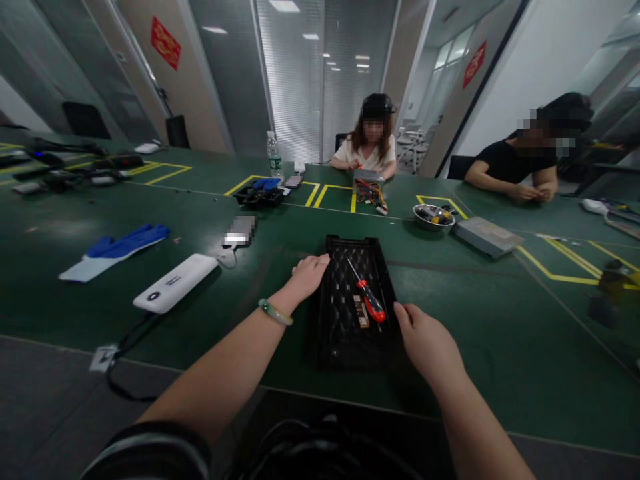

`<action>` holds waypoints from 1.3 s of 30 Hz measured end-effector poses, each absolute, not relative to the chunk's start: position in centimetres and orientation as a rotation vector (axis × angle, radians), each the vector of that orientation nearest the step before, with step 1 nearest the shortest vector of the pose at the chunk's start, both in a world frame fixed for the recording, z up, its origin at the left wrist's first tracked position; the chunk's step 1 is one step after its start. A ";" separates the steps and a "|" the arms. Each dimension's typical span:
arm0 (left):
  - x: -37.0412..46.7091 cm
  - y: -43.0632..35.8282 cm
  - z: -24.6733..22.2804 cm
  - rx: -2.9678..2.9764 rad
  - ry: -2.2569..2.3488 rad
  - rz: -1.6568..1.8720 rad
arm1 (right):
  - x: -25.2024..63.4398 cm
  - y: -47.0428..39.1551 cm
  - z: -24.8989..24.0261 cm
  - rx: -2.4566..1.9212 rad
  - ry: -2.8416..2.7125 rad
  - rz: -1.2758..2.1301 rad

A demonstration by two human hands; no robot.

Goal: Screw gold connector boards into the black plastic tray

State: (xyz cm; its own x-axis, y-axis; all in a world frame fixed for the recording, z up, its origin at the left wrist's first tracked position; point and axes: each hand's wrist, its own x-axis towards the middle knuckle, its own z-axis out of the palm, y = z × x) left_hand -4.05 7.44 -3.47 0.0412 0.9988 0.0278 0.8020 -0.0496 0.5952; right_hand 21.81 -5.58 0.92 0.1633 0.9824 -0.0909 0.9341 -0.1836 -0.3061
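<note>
A black plastic tray [334,333] lies on the green table straight in front of me. Inside it rests a red and black screwdriver [370,300], its shaft pointing away to the left. Beside the handle is a small circuit board [361,312] with gold-coloured edges. My left hand [309,277] is closed on the tray's far left edge. At the right edge, my right hand [425,337] grips the rim with its thumb on top; its other fingers are partly hidden.
Left of the tray lie a white power bank [175,283] with a cable and a blue-and-white glove [117,250]. Farther off are a black parts tray [260,193], a bottle [273,157], a metal bowl [434,219] and a grey metal box [487,237]. Two people sit across the table.
</note>
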 end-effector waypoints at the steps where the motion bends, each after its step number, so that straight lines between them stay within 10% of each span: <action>1: -4.1 7.5 -3.5 1.914 1.813 0.628 | 22.3 -5.3 1.3 -2.233 -1.903 0.388; 16: -3.6 8.1 -4.5 2.068 1.786 0.583 | 20.5 0.9 1.7 -1.718 -2.549 0.312; 26: -3.1 5.5 -1.8 2.380 1.609 0.852 | 21.9 1.9 -0.9 -1.566 -1.821 0.646; 39: -2.7 -1.5 2.1 2.659 0.781 -0.069 | 22.2 2.9 -2.2 -1.463 -1.671 0.731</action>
